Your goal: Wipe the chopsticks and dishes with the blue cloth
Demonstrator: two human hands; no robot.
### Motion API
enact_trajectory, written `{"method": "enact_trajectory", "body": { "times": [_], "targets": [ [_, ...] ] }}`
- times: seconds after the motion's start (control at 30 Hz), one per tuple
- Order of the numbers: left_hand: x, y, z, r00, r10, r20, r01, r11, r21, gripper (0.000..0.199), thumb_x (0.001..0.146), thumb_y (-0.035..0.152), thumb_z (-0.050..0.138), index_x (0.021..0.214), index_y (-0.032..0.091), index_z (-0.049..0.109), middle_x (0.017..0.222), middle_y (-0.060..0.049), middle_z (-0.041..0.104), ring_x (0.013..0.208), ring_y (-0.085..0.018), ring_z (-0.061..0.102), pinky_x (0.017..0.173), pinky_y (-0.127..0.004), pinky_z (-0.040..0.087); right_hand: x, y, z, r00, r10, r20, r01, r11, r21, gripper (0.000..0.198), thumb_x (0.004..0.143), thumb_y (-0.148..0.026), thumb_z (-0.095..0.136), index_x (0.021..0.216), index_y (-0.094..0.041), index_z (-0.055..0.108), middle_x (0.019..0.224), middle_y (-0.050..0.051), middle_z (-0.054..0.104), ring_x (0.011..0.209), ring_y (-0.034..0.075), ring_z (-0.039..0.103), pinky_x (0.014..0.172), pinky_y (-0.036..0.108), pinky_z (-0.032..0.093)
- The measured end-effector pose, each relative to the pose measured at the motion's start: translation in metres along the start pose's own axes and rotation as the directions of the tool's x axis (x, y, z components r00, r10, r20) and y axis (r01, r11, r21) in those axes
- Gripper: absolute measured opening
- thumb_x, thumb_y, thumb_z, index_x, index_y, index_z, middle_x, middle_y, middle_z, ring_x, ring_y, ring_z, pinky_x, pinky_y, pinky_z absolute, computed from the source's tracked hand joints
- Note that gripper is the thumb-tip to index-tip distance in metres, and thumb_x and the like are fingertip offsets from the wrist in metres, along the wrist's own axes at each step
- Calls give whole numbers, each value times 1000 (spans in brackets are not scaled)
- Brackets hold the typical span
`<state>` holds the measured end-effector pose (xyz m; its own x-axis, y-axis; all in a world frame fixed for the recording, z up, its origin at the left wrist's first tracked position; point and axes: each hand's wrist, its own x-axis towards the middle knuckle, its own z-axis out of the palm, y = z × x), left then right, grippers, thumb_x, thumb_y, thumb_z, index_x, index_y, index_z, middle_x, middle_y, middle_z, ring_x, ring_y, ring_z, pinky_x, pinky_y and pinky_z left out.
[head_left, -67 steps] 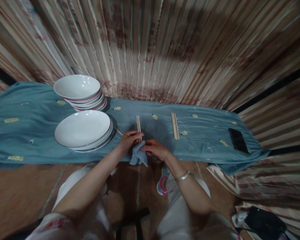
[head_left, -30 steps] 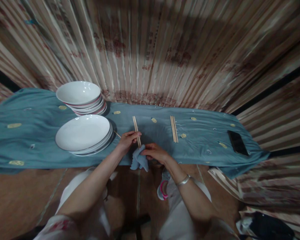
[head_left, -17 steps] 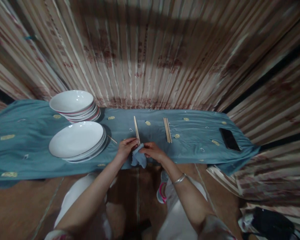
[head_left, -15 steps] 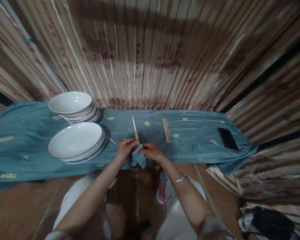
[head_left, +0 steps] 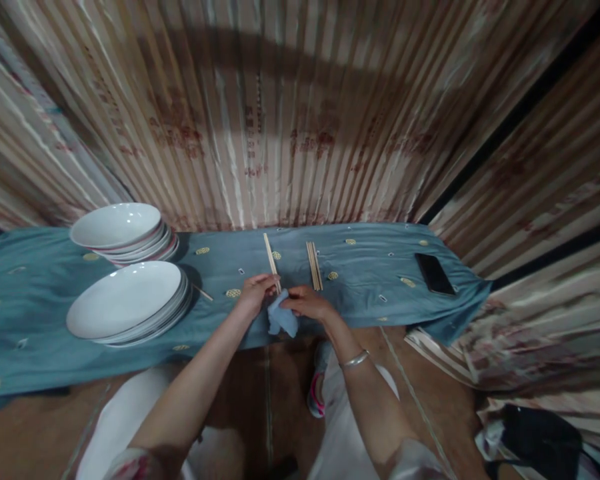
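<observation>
My left hand (head_left: 258, 292) is closed on the lower part of a pair of pale wooden chopsticks (head_left: 269, 252), which point away from me over the table. Close beside it, my right hand (head_left: 306, 302) pinches a light blue cloth (head_left: 282, 316) that hangs from the fingers at the chopsticks' near ends. Those ends are hidden by the cloth and fingers. Several more chopsticks (head_left: 313, 265) lie side by side on the tablecloth, a little beyond my right hand. Another chopstick (head_left: 203, 293) partly shows by the plates, left of my left hand.
The narrow table has a blue-green cloth (head_left: 370, 267). At its left stand a stack of white plates (head_left: 125, 300) and, behind, a stack of white bowls (head_left: 117, 227). A black phone (head_left: 434, 273) lies at the right. Striped curtains (head_left: 280, 120) hang behind; a black bag (head_left: 540, 443) sits lower right.
The view has turned slightly right, so the plates, bowls and phone sit further left. Both hands keep hold of the chopsticks and the cloth, with little movement between them.
</observation>
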<state>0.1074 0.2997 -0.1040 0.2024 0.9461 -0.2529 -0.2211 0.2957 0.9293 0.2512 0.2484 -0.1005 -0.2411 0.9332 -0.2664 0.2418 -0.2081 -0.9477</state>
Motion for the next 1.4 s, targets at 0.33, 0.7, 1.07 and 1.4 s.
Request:
{"method": "enact_trajectory", "body": {
  "times": [0.33,0.7,1.07,1.4],
  "targets": [
    [33,-11,30,992,-120,28,112,973,204,12,59,22,73,60,13,64,48,2,57,44,-6,50,46,-17,39,-25,17,-55,973,14,-229,-98,928,-359,14,73,-23,53,65,-16,60,54,-5,49,53,9,47,48,18,31],
    [72,-29,64,982,-181,57,125,844,522,14,66,18,70,56,14,61,42,3,55,42,-9,53,46,-20,43,-23,25,-82,900,52,-434,-282,827,-486,46,77,-25,58,122,-15,56,100,8,66,87,18,61,75,25,45],
    [91,-38,83,982,-168,80,88,796,599,11,68,16,71,62,14,62,41,4,54,40,-10,54,45,-20,45,-1,33,-91,919,73,-388,-243,879,-410,51,68,-22,65,118,-13,60,109,11,65,105,26,59,85,31,47],
    [91,-37,93,977,-178,119,72,796,601,17,67,20,74,58,13,62,44,3,56,40,-10,55,46,-21,47,8,42,-93,943,32,-331,-180,887,-426,35,68,-19,64,102,-15,67,93,7,68,89,22,62,75,28,48]
  ]
}}
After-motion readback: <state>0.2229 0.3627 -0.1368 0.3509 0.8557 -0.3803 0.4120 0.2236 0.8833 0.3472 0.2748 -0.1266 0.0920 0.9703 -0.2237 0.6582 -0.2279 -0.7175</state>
